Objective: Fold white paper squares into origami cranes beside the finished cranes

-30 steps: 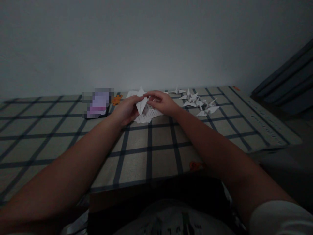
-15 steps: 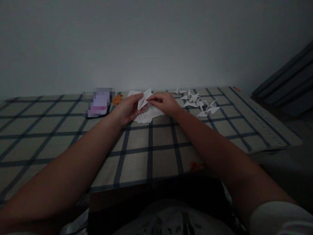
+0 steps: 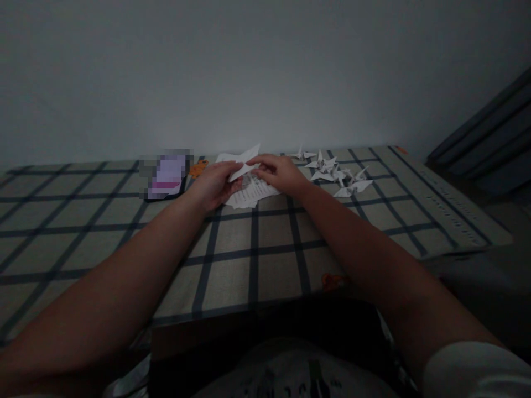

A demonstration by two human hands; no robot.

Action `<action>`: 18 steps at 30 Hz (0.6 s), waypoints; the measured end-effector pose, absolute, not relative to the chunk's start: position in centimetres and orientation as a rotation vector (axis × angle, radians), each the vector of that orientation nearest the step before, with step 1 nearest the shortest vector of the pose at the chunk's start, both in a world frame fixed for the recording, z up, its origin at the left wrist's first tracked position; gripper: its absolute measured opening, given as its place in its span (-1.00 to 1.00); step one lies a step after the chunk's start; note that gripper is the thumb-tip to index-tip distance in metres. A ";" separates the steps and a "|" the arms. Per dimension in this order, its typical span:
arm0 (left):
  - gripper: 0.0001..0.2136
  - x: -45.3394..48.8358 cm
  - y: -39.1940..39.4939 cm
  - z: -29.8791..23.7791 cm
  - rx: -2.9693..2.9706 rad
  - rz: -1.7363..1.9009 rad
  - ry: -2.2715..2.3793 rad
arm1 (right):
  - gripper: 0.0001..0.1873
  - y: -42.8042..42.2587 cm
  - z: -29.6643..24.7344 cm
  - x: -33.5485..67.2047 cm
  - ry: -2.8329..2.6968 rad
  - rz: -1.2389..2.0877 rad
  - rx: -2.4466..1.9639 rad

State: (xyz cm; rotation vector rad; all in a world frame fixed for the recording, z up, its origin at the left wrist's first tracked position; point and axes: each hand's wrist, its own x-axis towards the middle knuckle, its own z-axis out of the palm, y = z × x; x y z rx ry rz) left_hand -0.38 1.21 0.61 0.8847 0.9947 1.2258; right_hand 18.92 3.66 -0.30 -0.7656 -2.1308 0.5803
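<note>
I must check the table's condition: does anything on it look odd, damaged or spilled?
No spill shows. The printed papers near the left hand have an uneven lower edge, perhaps torn or loosely stacked; I cannot tell which. Blocky pixels cover much of the purple device, spreading past its edge.

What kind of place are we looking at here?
Probably a room in a home: a checked cloth covers the table, a phone lies on it, and a plain wall stands behind.
</note>
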 end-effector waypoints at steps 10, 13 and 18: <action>-0.94 -0.2 1.2 0.6 0.898 1.192 1.027 | -0.74 4.7 -0.8 19.1 -2.063 0.800 -0.746; -0.90 -0.2 1.1 0.5 0.931 1.171 0.999 | -0.78 4.6 -0.6 19.1 -2.076 0.743 -0.745; -0.88 0.0 0.8 0.6 0.979 1.176 1.017 | -0.81 4.7 -0.6 19.0 -2.035 0.797 -0.774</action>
